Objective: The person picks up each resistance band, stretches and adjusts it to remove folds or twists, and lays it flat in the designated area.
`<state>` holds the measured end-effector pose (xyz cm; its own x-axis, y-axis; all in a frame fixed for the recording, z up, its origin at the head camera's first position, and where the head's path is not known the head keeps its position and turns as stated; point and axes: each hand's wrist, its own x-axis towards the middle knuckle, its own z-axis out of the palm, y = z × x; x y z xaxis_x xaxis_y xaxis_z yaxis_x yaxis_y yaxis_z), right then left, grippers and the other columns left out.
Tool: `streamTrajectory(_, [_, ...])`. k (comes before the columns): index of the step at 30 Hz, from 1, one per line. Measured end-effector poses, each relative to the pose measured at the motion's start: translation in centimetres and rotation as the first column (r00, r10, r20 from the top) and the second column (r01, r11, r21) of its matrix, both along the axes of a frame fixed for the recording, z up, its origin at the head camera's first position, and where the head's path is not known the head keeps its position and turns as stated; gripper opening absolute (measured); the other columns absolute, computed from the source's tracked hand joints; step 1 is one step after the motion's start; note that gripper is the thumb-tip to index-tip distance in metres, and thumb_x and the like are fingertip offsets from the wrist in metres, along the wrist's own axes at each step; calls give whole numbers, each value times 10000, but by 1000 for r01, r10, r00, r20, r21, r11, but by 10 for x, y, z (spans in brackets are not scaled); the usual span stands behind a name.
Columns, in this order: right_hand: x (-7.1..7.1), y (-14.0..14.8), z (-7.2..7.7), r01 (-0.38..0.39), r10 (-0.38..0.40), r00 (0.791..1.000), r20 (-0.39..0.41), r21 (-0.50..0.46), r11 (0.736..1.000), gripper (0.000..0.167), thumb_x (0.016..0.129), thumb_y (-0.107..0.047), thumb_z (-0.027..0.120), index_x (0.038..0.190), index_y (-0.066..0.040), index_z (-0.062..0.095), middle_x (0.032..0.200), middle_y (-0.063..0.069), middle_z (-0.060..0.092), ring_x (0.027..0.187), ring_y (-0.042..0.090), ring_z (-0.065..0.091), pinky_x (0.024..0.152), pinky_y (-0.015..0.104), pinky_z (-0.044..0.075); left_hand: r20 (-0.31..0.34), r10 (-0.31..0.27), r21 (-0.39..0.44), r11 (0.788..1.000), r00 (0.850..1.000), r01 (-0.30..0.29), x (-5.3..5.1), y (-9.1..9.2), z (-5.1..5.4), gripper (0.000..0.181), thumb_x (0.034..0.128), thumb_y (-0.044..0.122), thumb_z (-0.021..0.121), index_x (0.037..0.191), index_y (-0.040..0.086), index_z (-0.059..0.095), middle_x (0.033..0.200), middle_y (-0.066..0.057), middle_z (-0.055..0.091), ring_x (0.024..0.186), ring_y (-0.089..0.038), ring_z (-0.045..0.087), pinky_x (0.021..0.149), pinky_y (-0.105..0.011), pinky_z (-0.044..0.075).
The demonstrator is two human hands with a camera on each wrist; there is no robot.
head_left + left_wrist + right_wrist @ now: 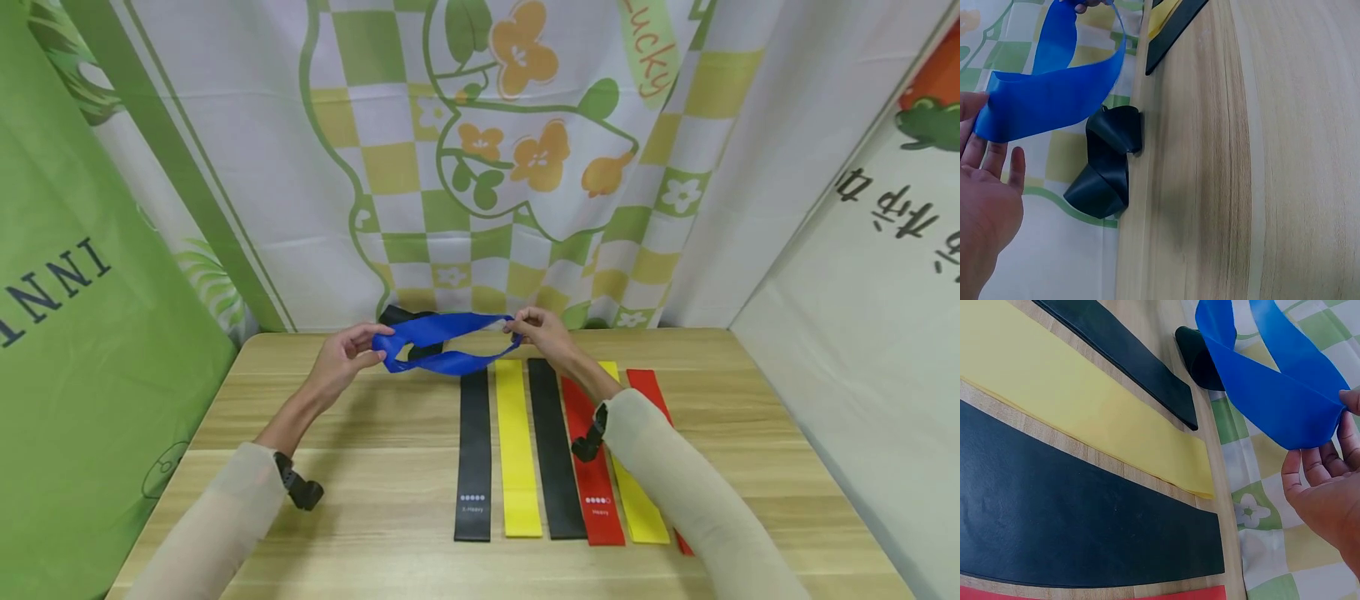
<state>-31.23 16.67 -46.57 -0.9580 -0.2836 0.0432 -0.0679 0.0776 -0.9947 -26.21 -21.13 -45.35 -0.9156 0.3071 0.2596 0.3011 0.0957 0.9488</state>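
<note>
A blue resistance loop band (457,364) is held up above the table's far edge, its loop spread between both hands. My left hand (341,362) pinches its left end between thumb and fingers, as the left wrist view also shows for the band (1047,106). At the other end, my right hand (546,335) pinches the band (1272,394) with thumb and fingertips. Behind and below the blue band, a crumpled black band (1107,162) lies at the table's far edge, partly hidden in the head view.
Flat bands lie side by side on the wooden table (360,500): a black one (474,458), a yellow one (519,458), another black (555,450), a red one (600,508), and more under the right forearm. A patterned curtain (465,225) hangs behind the table.
</note>
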Motion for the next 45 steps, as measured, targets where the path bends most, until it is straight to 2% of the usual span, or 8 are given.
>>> streamTrajectory(10, [4,1,3,12,-12,1000,9,1,1000,119,1047,-92,657,987,12,652,1180,303,667,1030,310,662,1063,574,499,-112,192,-82,976,975,-202,-2,7,0,337,932,-6,788,1263,1,726,1169,-232,743,937,-73,713,651,-205,589])
streamTrajectory(15, [5,3,6,19,-19,1000,5,20,1000,139,1031,-125,695,985,1,658,1064,136,702,1097,444,609,952,469,548,-172,199,-90,972,965,-217,-2,5,-1,327,946,-31,756,1268,10,720,1193,-249,734,951,-36,704,628,-203,600])
streamTrajectory(21, [3,4,7,41,-40,999,-7,12,999,112,1009,-135,732,938,-66,680,983,40,693,979,309,632,905,456,570,-194,217,-118,963,957,-242,-2,5,-2,347,958,-82,699,1290,17,708,1207,-236,728,979,-91,698,693,-197,614])
streamTrajectory(26, [5,3,8,35,-35,999,-12,35,999,108,1004,-165,746,964,-77,697,955,2,693,938,257,629,844,382,567,-210,317,-50,941,925,-334,-4,7,-3,312,942,-116,701,1240,-29,670,1158,-263,732,1014,-220,715,722,-172,603])
streamTrajectory(32, [8,1,10,25,-24,999,-26,29,999,127,1012,-160,737,993,-42,697,959,35,694,1027,425,613,834,345,575,-221,440,76,897,870,-435,-8,7,-4,310,918,-199,653,1206,-96,605,1068,-315,745,921,-25,708,725,-122,578])
streamTrajectory(37, [7,2,11,28,-27,999,-33,32,999,136,1016,-158,732,1010,-27,694,967,53,700,995,370,634,833,332,589,-230,483,118,876,845,-468,-10,6,-5,139,894,-250,591,1021,-196,601,1083,-388,712,898,23,705,723,-135,589])
streamTrajectory(42, [8,2,11,17,-16,999,-42,23,1000,145,1015,-127,727,1036,12,691,932,45,690,929,316,636,787,276,582,-195,497,149,867,845,-476,-8,4,-5,81,911,-232,573,982,-193,576,1150,-364,712,922,-1,710,728,-164,605])
streamTrajectory(45, [9,2,11,6,-5,999,-54,19,1000,140,1007,-86,722,1051,41,680,922,32,685,888,245,634,766,246,571,-183,475,125,879,861,-459,-7,2,-4,78,950,-178,569,1020,-147,550,1220,-308,719,958,-42,714,756,-192,615])
